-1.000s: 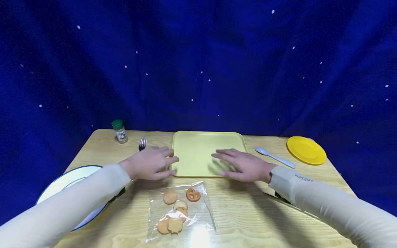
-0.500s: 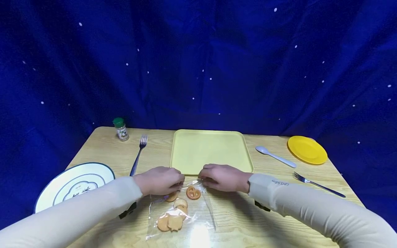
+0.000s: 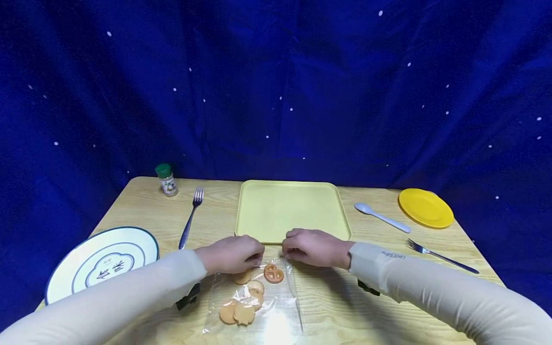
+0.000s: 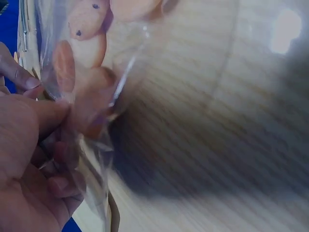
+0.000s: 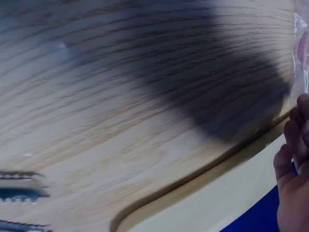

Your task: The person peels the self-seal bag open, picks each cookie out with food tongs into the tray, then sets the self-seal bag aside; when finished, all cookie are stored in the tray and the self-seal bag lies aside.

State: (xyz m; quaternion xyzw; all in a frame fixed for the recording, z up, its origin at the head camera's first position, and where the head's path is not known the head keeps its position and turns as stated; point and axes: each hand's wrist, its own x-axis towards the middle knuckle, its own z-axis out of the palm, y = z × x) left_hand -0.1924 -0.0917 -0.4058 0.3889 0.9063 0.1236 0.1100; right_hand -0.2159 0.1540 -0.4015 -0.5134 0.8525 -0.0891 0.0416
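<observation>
A clear plastic bag (image 3: pixel 282 297) of several cookies (image 3: pixel 244 314) lies on the table, its far edge between my two hands. My left hand (image 3: pixel 235 254) pinches that edge; in the left wrist view thumb and fingers (image 4: pixel 50 116) close on the crinkled film. At the far right corner my right hand (image 3: pixel 316 247) has curled fingers on the bag, which the right wrist view shows only at its border. A pretzel-shaped cookie (image 3: pixel 273 273) sits inside near the right hand. The left hand partly covers a round cookie (image 3: pixel 243 277).
Just behind the hands lies a pale yellow tray (image 3: pixel 293 206). To the left are a fork (image 3: pixel 190 220), a shaker with a green lid (image 3: pixel 166 179) and a white plate with a dark rim (image 3: pixel 77 266). A spoon (image 3: pixel 381 217), another fork (image 3: pixel 442 256) and a yellow plate (image 3: pixel 426 208) are on the right.
Both hands came down from over the tray to the bag's far edge, fingers curling onto it. In the last half second the bag's far edge has shifted slightly toward me and right.
</observation>
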